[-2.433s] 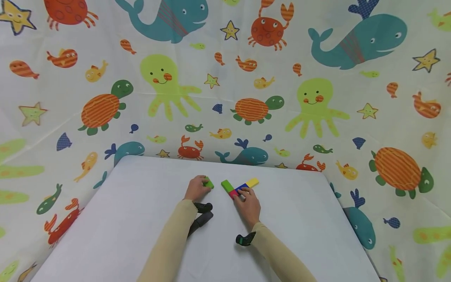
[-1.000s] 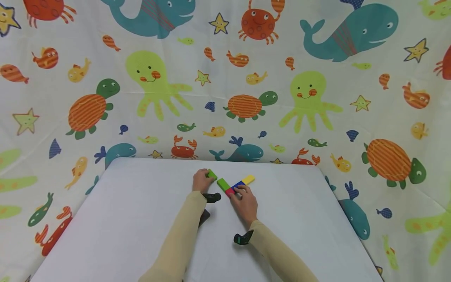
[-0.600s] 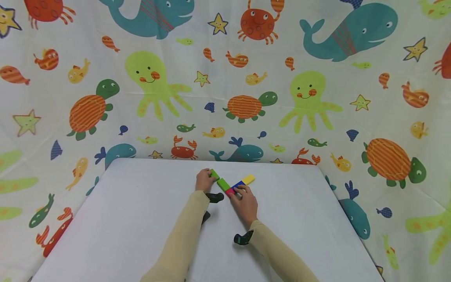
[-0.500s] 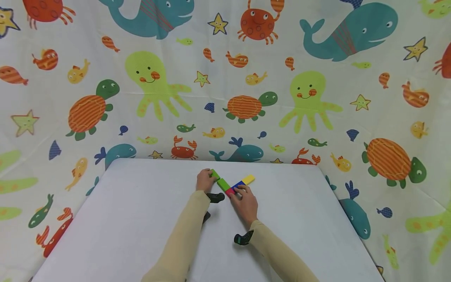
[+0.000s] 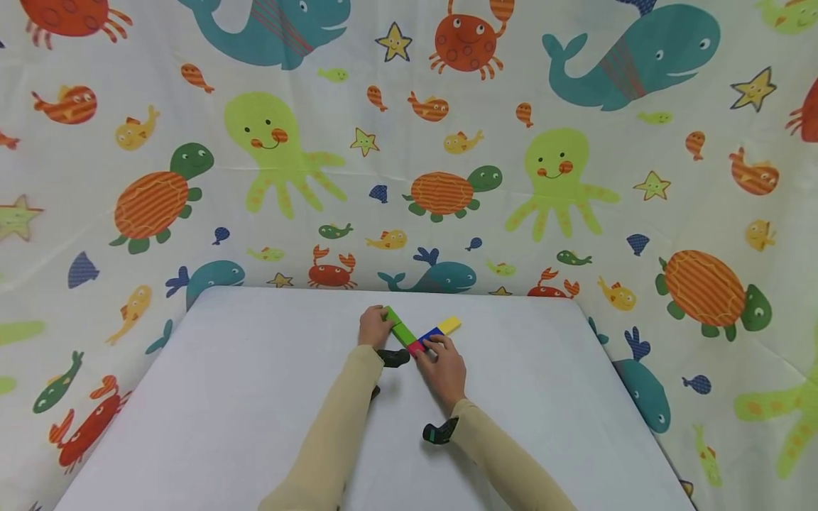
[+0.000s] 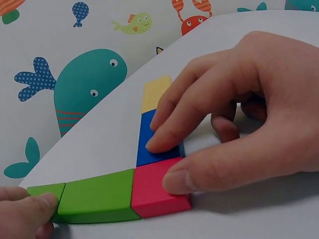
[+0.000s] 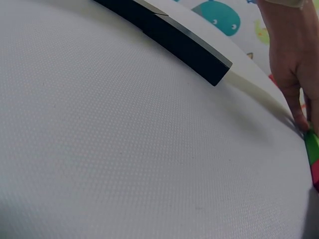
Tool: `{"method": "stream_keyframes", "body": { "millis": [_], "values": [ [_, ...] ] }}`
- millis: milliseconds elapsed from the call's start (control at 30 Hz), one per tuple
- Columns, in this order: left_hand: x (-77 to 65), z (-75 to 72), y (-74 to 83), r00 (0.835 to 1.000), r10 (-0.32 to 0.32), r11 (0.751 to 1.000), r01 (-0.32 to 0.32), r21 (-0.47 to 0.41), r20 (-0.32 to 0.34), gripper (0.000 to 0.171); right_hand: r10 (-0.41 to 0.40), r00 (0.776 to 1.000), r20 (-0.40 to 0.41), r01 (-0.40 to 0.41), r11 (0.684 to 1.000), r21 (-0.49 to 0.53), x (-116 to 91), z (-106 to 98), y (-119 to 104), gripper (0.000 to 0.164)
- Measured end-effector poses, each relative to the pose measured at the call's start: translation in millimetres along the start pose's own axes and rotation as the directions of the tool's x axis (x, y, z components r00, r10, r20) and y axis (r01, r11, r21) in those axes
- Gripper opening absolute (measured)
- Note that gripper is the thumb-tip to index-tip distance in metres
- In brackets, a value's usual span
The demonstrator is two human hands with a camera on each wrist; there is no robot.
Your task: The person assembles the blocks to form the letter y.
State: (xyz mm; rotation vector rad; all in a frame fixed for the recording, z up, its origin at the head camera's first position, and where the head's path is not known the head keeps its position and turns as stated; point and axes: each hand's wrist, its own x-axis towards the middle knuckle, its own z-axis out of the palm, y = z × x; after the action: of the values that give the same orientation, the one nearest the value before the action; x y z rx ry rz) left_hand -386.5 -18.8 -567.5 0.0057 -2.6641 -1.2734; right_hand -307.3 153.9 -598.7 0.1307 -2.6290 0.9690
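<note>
My left hand (image 5: 375,326) pinches a green block (image 6: 56,190) between thumb and fingers at the left end of a row. That block's end meets a second green block (image 6: 99,198), which abuts a red block (image 6: 152,193). From the red one, a blue block (image 6: 146,127) and a yellow block (image 6: 156,92) run off at an angle, making a V on the table. My right hand (image 5: 446,367) rests on the row, thumb on the red block and fingertips on top of the blue one. Its fingers partly cover the blue block.
The white table (image 5: 255,369) stands against a sea-animal curtain (image 5: 409,142). Dark cameras sit at my left wrist (image 5: 393,358) and right wrist (image 5: 439,431). A black bar (image 7: 184,47) sticks out above the table in the right wrist view.
My left hand has moved right with its green block, closing the gap to the second green block. The right hand has kept its place on the red and blue blocks.
</note>
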Motion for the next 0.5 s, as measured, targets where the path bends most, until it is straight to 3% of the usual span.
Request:
{"method": "stream_keyframes", "body": {
  "millis": [167, 500],
  "values": [
    [-3.3, -1.2, 4.6, 0.999, -0.04, 0.999, 0.04, -0.012, 0.007, 0.019, 0.01, 1.0, 0.013, -0.01, 1.0, 0.008, 0, -3, -1, 0.037],
    [-10.8, 0.9, 6.2, 0.999, -0.038, 0.999, 0.038, -0.015, -0.02, 0.024, 0.002, 1.0, 0.014, -0.003, 1.0, 0.017, -5, -9, 0, 0.036]
  ]
}}
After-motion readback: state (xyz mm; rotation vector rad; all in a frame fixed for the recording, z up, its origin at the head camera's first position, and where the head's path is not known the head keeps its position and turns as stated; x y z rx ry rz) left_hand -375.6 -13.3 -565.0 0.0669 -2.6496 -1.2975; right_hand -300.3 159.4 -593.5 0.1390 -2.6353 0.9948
